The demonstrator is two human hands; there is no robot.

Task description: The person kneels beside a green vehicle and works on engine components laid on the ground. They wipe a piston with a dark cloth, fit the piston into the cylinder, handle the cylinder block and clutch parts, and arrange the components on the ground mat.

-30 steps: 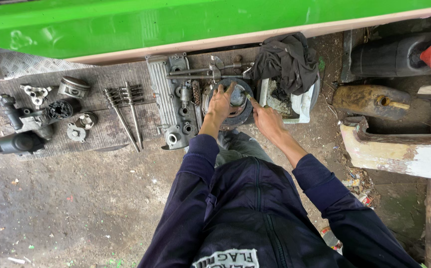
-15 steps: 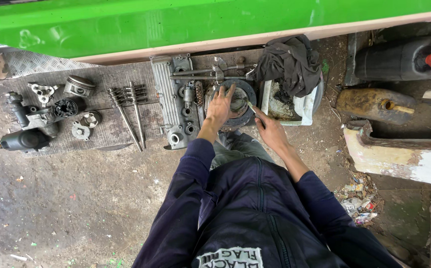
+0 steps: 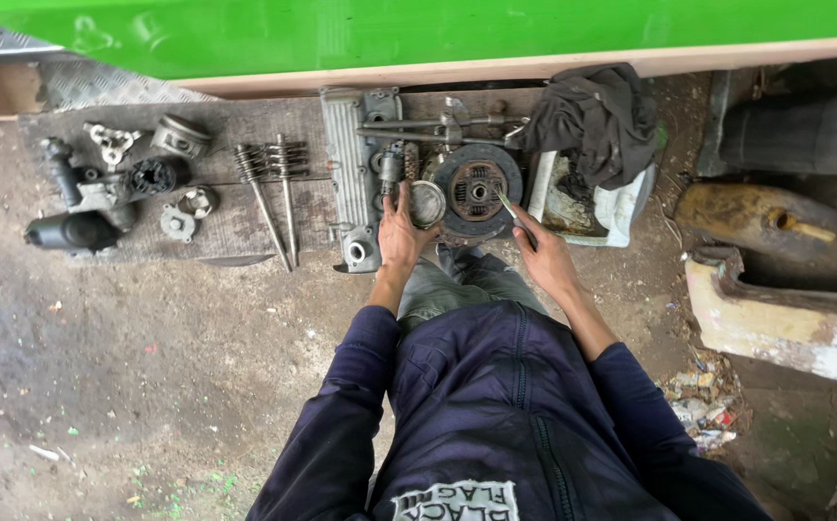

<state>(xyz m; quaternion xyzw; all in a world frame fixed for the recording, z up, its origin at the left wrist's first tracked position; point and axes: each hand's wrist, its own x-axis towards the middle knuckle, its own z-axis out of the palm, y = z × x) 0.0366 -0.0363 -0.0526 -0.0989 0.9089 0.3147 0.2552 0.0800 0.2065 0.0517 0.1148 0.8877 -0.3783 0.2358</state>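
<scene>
Engine parts laid out on a board, both hands at the clutch disc

The left hand [image 3: 401, 232] rests open-fingered on a small round metal cap [image 3: 428, 203] just left of the clutch disc [image 3: 477, 190]; the right hand [image 3: 540, 253] grips a thin tool [image 3: 509, 207], probably a screwdriver, with its tip at the disc's right rim. The disc lies flat and looks unopened. Left of it sit a ribbed cover [image 3: 347, 159], valves [image 3: 274, 193] and a piston [image 3: 183, 136]; a dark rag [image 3: 597, 121] crowds its right side.

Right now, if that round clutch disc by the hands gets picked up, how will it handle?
The clutch disc looks like rigid metal, so probably stiff and heavy for its size. Lying flat on the board, it shouldn't roll. Its grimy face may be slippery.
</scene>
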